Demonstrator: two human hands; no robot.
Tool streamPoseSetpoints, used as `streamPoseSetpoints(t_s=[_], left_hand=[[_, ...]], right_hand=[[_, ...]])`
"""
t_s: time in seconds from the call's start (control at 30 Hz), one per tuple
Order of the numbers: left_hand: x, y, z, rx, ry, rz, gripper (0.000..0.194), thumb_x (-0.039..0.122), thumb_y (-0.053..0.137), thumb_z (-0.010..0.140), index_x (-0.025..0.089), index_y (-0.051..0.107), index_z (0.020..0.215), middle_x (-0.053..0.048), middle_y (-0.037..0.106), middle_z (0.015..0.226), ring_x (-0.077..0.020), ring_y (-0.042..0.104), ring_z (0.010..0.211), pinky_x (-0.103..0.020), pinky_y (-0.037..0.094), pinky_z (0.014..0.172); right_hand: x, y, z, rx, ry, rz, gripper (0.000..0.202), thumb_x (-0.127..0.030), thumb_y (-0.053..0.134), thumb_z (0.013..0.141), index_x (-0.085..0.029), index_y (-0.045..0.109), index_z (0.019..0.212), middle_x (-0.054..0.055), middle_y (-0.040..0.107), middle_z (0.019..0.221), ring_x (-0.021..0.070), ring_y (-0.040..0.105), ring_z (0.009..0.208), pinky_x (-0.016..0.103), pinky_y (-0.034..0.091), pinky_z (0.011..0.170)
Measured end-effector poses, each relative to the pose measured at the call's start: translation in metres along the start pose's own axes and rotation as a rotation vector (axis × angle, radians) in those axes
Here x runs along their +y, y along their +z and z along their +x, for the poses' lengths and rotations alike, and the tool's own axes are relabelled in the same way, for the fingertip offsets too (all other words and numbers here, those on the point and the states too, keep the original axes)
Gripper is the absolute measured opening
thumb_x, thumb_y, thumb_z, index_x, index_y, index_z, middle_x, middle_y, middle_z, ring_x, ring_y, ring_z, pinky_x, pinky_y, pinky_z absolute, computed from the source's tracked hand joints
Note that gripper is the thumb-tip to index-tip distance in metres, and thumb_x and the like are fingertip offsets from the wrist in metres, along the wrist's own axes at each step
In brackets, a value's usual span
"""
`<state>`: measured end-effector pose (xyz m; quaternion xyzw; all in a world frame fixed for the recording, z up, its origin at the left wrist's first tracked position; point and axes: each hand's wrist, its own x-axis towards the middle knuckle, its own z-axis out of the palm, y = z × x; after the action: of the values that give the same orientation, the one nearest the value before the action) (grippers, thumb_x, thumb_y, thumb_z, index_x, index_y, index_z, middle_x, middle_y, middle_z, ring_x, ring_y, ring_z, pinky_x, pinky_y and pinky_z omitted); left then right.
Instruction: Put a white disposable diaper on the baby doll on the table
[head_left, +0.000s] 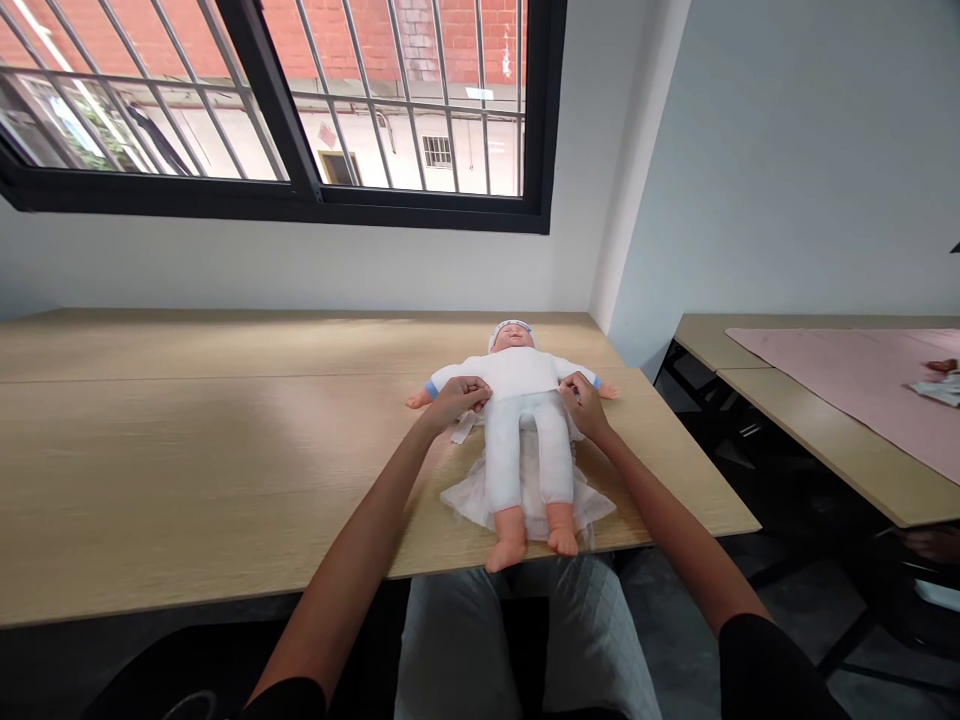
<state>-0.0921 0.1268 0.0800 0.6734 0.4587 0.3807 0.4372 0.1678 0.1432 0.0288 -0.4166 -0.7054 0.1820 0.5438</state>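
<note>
A baby doll (525,410) lies on its back, its head away from me and its feet at the table's front edge. It wears a white top (517,372) with blue cuffs, white trousers (504,455) and a white cap. At the doll's waist, my left hand (463,397) is closed in a pinch on the top's lower hem. My right hand (585,403) pinches the same hem at the opposite side. Beneath the hips and legs spreads a thin white diaper-like sheet (474,493) with ruffled edges. Its upper part is hidden by the doll.
The doll lies on a light wooden table (225,470) that runs far to the left, under a barred window (405,110). To the right, across a gap, stands a second table (810,405) with a pink cloth (855,370) and small items on it.
</note>
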Motion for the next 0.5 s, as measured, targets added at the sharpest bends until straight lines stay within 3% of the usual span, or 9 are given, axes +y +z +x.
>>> streamPoseSetpoints(t_s=[0.3,0.4,0.5], left_hand=[[0.002,-0.001,-0.002,-0.03,-0.069,0.021,0.025,0.041,0.063,0.068,0.017,0.058,0.068,0.002,0.051,0.059,-0.0113,0.047,0.057,-0.022,0.033,0.052],[-0.002,0.004,0.002,0.087,-0.105,-0.037,0.036,0.052,0.065,0.069,0.018,0.055,0.073,0.001,0.055,0.065,-0.0127,0.053,0.062,-0.023,0.04,0.057],[-0.009,0.01,0.009,0.256,-0.178,-0.113,0.048,0.065,0.057,0.075,0.018,0.052,0.082,-0.002,0.059,0.072,-0.0155,0.059,0.069,-0.026,0.047,0.064]], right_hand=[[-0.001,0.0,-0.003,-0.108,-0.103,-0.164,0.012,-0.026,0.04,0.084,-0.023,0.043,0.073,0.002,0.051,0.077,0.0201,0.049,0.076,0.034,0.041,0.075],[-0.001,-0.001,-0.003,-0.094,-0.05,-0.108,0.019,-0.031,0.04,0.087,-0.023,0.043,0.071,0.001,0.051,0.074,0.0188,0.049,0.073,0.033,0.042,0.072],[0.002,0.001,-0.002,-0.019,0.12,0.006,0.032,-0.046,0.04,0.091,-0.024,0.041,0.069,-0.002,0.047,0.064,0.0166,0.047,0.062,0.03,0.042,0.064]])
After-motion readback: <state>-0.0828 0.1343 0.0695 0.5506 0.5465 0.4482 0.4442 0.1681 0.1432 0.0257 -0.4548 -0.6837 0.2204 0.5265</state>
